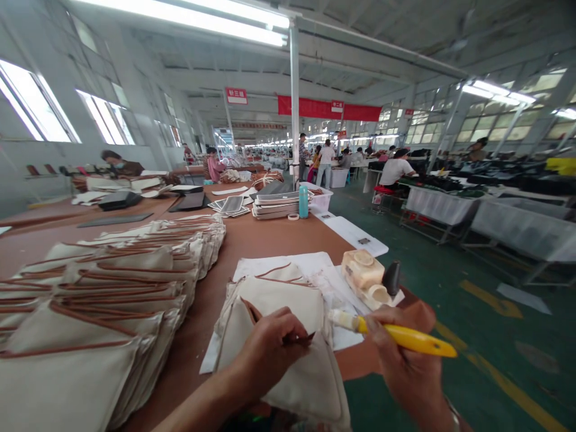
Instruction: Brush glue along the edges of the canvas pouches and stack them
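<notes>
A cream bag panel with brown edging [283,300] lies on top of a small stack in front of me. My left hand [272,345] is closed on the panel's brown trim and lifts it a little. In my right hand [407,372] is a paintbrush [405,339] with a yellow handle, its pale bristles pointing left, close to the panel's right edge. White sheets of paper [330,264] lie under the stack. Beyond the brush stands a stained plastic container [361,268], with a dark, tapered object [391,277] beside it.
Many similar cream panels [103,288] are piled on the brown tabletop [256,240] at left. Farther back are stacked flat pieces [274,207], a turquoise bottle [303,202] and a roll of tape [293,216]. Plastic bins [441,207] and seated workers are at right.
</notes>
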The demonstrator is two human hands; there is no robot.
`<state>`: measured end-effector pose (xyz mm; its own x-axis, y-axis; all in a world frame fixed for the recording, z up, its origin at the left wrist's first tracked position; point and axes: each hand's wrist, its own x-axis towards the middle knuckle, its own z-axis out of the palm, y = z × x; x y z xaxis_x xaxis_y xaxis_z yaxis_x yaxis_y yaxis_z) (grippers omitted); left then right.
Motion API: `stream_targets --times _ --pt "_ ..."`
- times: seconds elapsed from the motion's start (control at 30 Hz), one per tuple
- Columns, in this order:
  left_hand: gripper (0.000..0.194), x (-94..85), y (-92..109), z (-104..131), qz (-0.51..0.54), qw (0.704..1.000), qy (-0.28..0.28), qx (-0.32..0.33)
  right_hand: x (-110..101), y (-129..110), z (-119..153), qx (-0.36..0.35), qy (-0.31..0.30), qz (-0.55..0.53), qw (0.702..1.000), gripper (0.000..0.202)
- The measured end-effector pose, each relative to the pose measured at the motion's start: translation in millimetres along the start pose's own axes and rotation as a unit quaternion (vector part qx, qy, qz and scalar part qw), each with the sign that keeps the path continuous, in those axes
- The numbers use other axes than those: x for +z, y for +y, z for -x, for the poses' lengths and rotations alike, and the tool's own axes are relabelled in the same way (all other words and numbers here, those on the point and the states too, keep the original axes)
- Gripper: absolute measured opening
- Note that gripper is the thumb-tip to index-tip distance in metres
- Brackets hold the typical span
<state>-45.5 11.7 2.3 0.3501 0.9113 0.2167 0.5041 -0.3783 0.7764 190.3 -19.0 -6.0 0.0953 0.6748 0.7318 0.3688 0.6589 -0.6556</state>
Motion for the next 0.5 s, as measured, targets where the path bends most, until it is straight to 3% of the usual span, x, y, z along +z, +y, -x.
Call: stream_targets --times 0.1,0.2,0.4,0.5 --pt "0.012 6.6 -6.3 9.4 -0.035 0.991 0.043 0.119 -8.5 2.3 -1.4 0.048 0.075 -0.034 0.995 0.008" --pt "0.013 14.0 -11.7 16.4 -0.071 0.975 0.058 0.203 -7.5 5.7 0.0 0.120 0.074 -0.125 0.982 0.008" --pt "0.013 24.6 -19.0 25.5 -0.128 0.955 0.084 0.255 9.0 6.4 10.0 0.226 -0.053 -0.216 0.948 0.019" --pt "0.018 22.8 -19.4 28.6 -0.129 0.949 0.082 0.276 4.8 1.9 15.3 0.269 -0.096 -0.265 0.921 0.022"
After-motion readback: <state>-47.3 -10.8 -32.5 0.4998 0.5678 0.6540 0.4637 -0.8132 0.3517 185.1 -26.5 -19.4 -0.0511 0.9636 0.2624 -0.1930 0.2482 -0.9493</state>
